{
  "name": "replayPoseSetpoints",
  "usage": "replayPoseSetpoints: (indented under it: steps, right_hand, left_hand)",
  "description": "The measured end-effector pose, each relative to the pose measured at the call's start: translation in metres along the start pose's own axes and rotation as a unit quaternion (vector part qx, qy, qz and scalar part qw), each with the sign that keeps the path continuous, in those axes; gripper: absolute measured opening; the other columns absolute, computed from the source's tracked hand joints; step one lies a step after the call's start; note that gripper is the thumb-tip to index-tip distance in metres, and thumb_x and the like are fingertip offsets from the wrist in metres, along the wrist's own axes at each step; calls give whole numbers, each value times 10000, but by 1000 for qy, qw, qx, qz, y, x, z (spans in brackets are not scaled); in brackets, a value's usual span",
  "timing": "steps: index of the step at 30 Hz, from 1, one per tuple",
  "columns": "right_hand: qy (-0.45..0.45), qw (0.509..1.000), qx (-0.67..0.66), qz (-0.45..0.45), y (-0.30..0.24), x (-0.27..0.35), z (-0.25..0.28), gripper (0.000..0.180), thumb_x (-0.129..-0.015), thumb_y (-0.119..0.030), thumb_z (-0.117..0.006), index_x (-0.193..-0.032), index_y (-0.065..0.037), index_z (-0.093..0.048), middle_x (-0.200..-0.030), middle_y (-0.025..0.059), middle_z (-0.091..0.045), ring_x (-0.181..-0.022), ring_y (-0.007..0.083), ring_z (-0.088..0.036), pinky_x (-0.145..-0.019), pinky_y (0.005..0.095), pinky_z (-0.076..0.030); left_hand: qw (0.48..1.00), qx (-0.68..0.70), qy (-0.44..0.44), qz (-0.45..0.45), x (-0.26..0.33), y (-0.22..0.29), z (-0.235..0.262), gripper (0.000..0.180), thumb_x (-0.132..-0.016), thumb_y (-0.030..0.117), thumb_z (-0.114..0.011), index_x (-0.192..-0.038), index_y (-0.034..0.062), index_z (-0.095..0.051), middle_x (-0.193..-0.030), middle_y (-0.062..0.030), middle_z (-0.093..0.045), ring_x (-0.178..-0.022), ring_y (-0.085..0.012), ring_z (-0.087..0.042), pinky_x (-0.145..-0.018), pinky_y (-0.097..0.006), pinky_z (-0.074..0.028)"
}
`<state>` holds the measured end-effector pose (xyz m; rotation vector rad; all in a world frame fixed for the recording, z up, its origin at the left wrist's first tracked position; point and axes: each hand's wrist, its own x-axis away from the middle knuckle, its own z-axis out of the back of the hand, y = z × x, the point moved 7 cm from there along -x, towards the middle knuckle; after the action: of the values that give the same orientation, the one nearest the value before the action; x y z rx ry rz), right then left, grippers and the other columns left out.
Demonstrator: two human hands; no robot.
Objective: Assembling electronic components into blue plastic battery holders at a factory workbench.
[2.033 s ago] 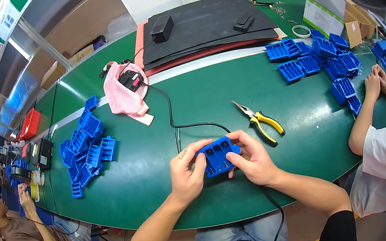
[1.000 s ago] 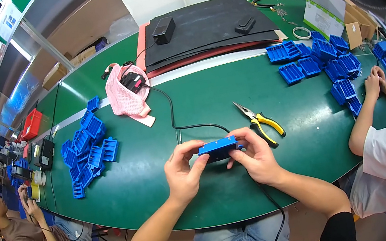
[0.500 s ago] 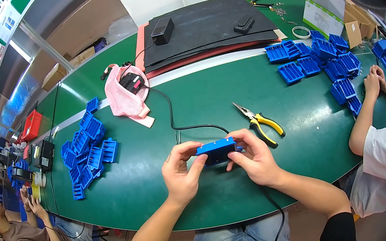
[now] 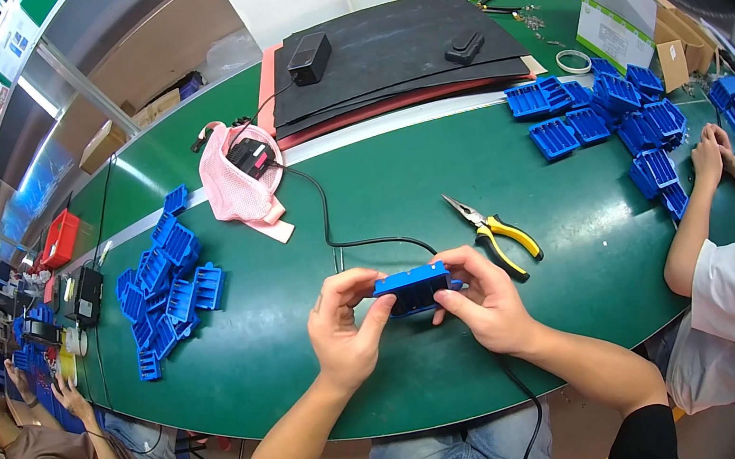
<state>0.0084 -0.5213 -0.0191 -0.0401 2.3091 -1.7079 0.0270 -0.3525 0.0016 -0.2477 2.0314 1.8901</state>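
Note:
Between my two hands, above the near part of the green table, is a blue plastic slotted case (image 4: 411, 277), tilted so its dark slotted side faces me. My left hand (image 4: 349, 321) grips its left end, thumb at the lower front and fingers behind. On the right end, my right hand (image 4: 482, 298) has its thumb pressed on the front and its fingers round the back. Just beyond my right hand lie long-nose pliers (image 4: 500, 237) with yellow and black handles, jaws slightly apart. A black cable (image 4: 369, 241) runs across the table toward my hands and passes under them.
Blue cases are heaped at left (image 4: 157, 287) and right (image 4: 622, 107). Ahead sit a pink cloth pouch (image 4: 236, 175) and black foam sheets (image 4: 398, 56). A roll of tape (image 4: 573, 61) lies far right. Co-workers sit at both sides, one with clasped hands (image 4: 713, 148).
The case in my hands has tipped slightly, showing more of its slotted inside. My hands have barely moved. The co-worker's hands at left have moved apart.

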Motion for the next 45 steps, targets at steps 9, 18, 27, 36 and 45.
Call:
replayPoseSetpoints:
  steps: [9, 18, 27, 36, 45]
  right_hand:
    - [-3, 1000, 6, -5, 1, 0, 0, 285, -915, 39, -554, -1194, 9, -506, -1118, 101, -546, -1020, 159, -564, -707, 274, -577]
    - [2, 1000, 21, 9, -2, 1, 0, 290, -896, 57, -563, -1179, 5, -520, -1113, 102, -544, -1017, 164, -570, -695, 278, -588]
    - [3, 999, 39, 13, -2, 1, 1, 296, -885, 61, -570, -1174, 8, -538, -1105, 102, -543, -1027, 173, -573, -695, 280, -593]
    - [10, 999, 40, 26, -4, 4, 3, 306, -877, 88, -561, -1173, 18, -533, -1078, 94, -534, -981, 164, -587, -700, 272, -591]
    - [0, 996, 67, 55, -6, 0, 1, 297, -865, 91, -566, -1151, 11, -554, -1087, 100, -535, -984, 172, -580, -702, 274, -593]
  left_hand:
    - [996, -61, -43, -54, -1, 3, 2, 234, -827, -84, -680, -1037, -35, -589, -1012, -140, -673, -930, -197, -671, -874, -315, -541]
    - [996, -54, 4, -71, 1, 7, 1, 231, -817, -77, -690, -1006, -30, -566, -974, -147, -686, -906, -205, -689, -847, -310, -553]
    - [982, -136, -41, -127, -1, 14, -1, 215, -800, -83, -698, -994, -33, -620, -952, -152, -695, -858, -218, -697, -806, -303, -560]
    - [977, -158, -34, -136, -1, 14, -2, 193, -777, -51, -723, -955, -13, -659, -925, -143, -707, -827, -260, -712, -758, -315, -552]
    - [984, -132, -41, -113, 2, 9, 1, 312, -822, -52, -705, -1082, -36, -533, -974, -160, -688, -889, -239, -710, -830, -329, -579]
